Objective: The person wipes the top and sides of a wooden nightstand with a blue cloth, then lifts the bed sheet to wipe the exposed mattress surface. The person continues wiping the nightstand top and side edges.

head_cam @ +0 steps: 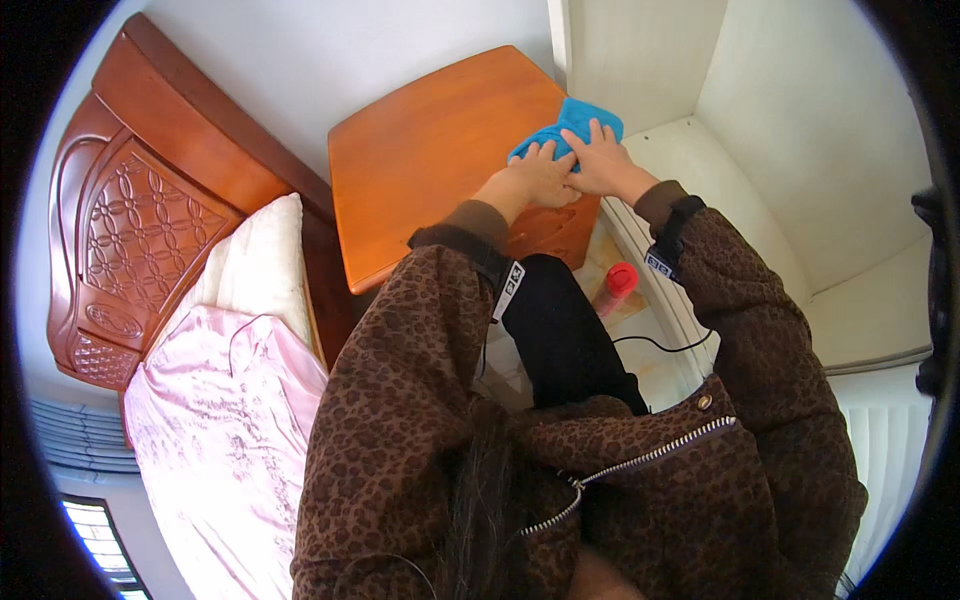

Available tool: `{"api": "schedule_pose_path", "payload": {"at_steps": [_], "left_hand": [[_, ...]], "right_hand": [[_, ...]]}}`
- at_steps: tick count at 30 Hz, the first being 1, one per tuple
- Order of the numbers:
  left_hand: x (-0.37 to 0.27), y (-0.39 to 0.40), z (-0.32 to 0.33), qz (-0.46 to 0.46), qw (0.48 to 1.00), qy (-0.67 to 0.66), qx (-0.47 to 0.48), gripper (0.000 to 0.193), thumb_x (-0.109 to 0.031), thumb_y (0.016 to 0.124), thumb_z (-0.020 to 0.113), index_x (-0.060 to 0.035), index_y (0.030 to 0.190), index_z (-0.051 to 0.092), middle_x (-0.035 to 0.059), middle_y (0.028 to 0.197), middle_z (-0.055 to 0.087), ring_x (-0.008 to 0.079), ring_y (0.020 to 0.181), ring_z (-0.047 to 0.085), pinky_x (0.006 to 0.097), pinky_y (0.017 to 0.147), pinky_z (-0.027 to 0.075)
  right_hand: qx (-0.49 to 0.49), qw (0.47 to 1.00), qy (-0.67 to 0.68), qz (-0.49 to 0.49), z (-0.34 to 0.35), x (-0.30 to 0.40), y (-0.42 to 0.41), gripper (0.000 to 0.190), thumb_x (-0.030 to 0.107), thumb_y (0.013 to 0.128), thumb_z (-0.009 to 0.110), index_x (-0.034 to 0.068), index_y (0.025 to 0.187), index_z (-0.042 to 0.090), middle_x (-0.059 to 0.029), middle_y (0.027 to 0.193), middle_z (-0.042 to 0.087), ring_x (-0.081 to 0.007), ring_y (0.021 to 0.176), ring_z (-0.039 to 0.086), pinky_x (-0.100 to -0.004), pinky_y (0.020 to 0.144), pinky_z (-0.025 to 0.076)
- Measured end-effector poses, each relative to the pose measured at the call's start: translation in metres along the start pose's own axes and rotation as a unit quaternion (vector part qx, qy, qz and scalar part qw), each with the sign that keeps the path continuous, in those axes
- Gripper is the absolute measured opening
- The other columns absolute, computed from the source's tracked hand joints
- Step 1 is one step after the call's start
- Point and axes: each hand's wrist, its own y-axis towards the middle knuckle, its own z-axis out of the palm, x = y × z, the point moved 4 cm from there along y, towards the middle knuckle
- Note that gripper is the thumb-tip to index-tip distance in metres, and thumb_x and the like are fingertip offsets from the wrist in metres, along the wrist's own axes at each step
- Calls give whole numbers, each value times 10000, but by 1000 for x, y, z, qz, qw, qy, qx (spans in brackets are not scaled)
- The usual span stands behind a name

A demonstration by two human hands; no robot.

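Observation:
A folded blue cloth (pixel 592 114) lies over the right edge of the orange-brown wooden nightstand (pixel 427 157). My left hand (pixel 534 178) holds the near-left part of the cloth, its fingers spread across it. Close against it, my right hand (pixel 602 163) grips the cloth's right part. The two thumbs are near each other or touching. What lies under my palms is hidden.
A red-capped bottle (pixel 619 282) stands on the floor right of my leg. A black cable (pixel 664 346) runs nearby. To the left is a bed with a carved wooden headboard (pixel 150 232), a pale pillow (pixel 255 262) and a pink cover (pixel 225 405). White cabinet panels (pixel 795 150) rise at right.

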Motion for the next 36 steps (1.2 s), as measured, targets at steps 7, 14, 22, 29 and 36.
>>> {"api": "schedule_pose_path", "payload": {"at_steps": [7,14,22,29,36], "left_hand": [[-2,8,7,-7,1000,-6,-28,641,-533,829,555,-230,1377,419,241,1346,388,452,1230,393,610,921,380],[6,26,3,-19,999,-17,-44,647,-567,819,565,-226,1355,445,224,1344,410,442,1228,401,600,939,366],[20,46,-3,-41,997,-35,-57,631,-547,825,547,-230,1359,437,183,1389,389,400,1283,367,594,981,326],[19,40,-2,-51,993,-54,-92,597,-497,818,538,-206,1335,474,180,1394,402,398,1301,354,580,1021,291],[40,-7,14,-45,985,-37,-161,616,-524,779,584,-178,1284,522,191,1364,434,396,1256,403,569,994,330]], "right_hand": [[-20,999,44,-10,18,-19,5,872,547,721,662,176,1431,318,-376,1375,290,-570,1086,479,-553,922,436],[-17,994,107,-21,31,-35,32,875,506,753,634,143,1454,257,-367,1272,406,-522,1048,525,-509,909,454],[8,997,74,-22,14,-33,54,828,421,807,587,-3,1423,230,-355,1145,501,-493,988,552,-503,865,467],[-11,997,62,-45,7,-29,52,749,381,813,604,-82,1321,308,-376,1163,487,-499,1050,516,-516,895,447],[-84,985,-49,-140,15,22,45,715,348,778,658,-108,1255,385,-361,1352,338,-473,1235,369,-513,999,374]]}}
